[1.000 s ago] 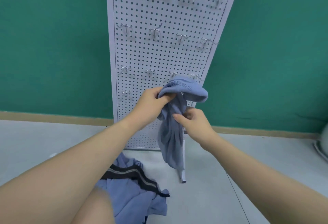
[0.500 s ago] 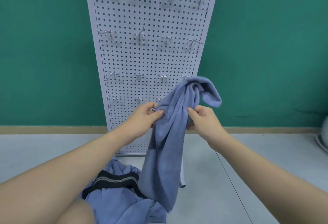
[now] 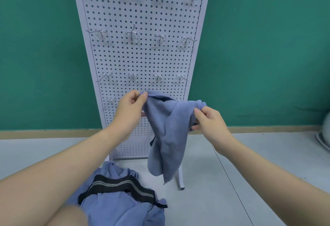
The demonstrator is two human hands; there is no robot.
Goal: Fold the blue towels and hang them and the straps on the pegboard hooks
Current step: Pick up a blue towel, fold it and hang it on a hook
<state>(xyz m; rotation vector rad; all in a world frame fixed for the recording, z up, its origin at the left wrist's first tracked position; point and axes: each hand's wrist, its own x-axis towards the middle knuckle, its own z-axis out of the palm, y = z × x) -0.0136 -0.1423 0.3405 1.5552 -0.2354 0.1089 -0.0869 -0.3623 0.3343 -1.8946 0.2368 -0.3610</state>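
Note:
A blue towel (image 3: 167, 134) hangs in the air in front of the white pegboard (image 3: 141, 57). My left hand (image 3: 129, 110) pinches its upper left corner. My right hand (image 3: 208, 120) grips the bunched upper right edge. The cloth sags between the two hands and trails down toward the floor. More blue towels (image 3: 123, 206) lie heaped on the floor below, with a black strap (image 3: 121, 185) with grey stripes draped across them. Rows of metal hooks (image 3: 132, 34) stick out of the pegboard, all bare.
The pegboard stands on a grey floor against a green wall (image 3: 267, 47), with one of its feet (image 3: 180, 179) jutting forward behind the hanging towel. A pale rounded object (image 3: 324, 136) shows at the right edge. My knee (image 3: 66, 216) fills the lower left.
My hands have drawn apart, spreading the towel's top edge wider. The left hand rose to a corner and the right hand shifted right. The view tilted up the pegboard.

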